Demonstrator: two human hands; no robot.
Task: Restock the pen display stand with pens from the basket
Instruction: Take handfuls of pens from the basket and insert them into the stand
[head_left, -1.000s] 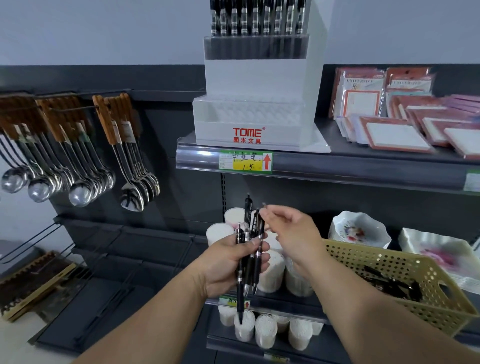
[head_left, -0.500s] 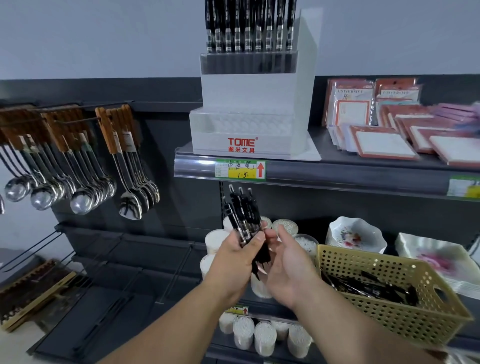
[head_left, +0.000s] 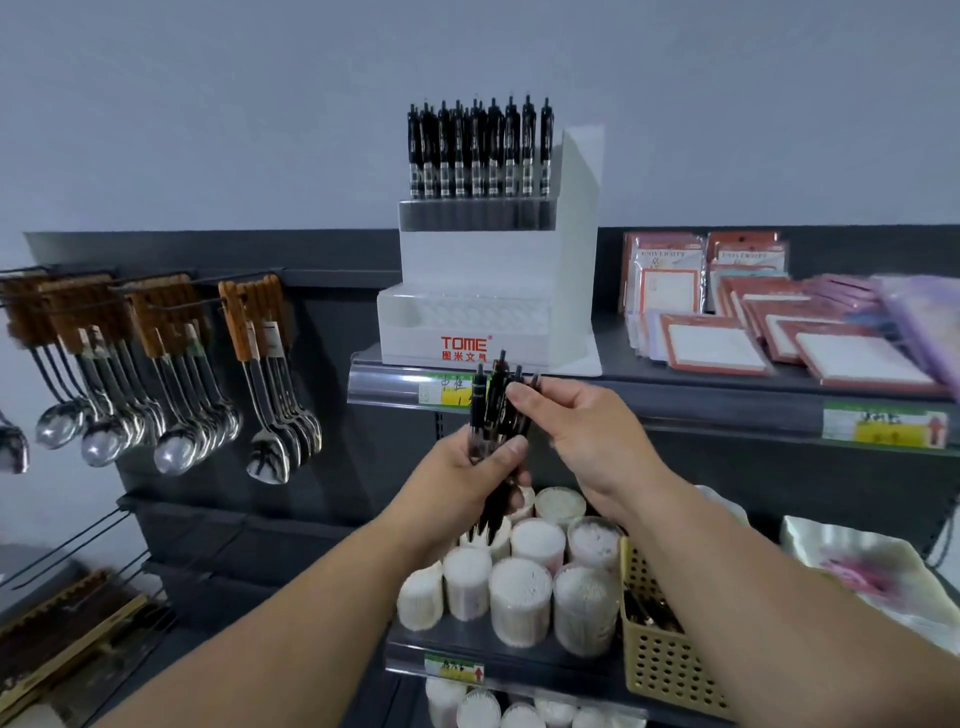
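In the head view, the left hand (head_left: 467, 467) is wrapped round a bunch of black pens (head_left: 492, 415). It holds them upright, just in front of the edge of the top shelf (head_left: 701, 402). The right hand (head_left: 587, 431) is just beside it on the right, and its finger and thumb pinch the top end of one pen in the bunch. The white pen display stand (head_left: 488, 270) sits on that shelf, just behind and above the hands. Its top row of pens (head_left: 478, 150) looks full and the lower steps look bare, so I think the next pen goes in a low step. The yellow basket (head_left: 660, 670) is near and low on the right, partly hidden by the right arm (head_left: 753, 571). To do this well, pull just one pen straight up, keep the left hand tight so the rest do not slip, then push it tip-down into one hole. Tubs of white sticks (head_left: 519, 592) stand under the hands, so a dropped pen could fall among them.
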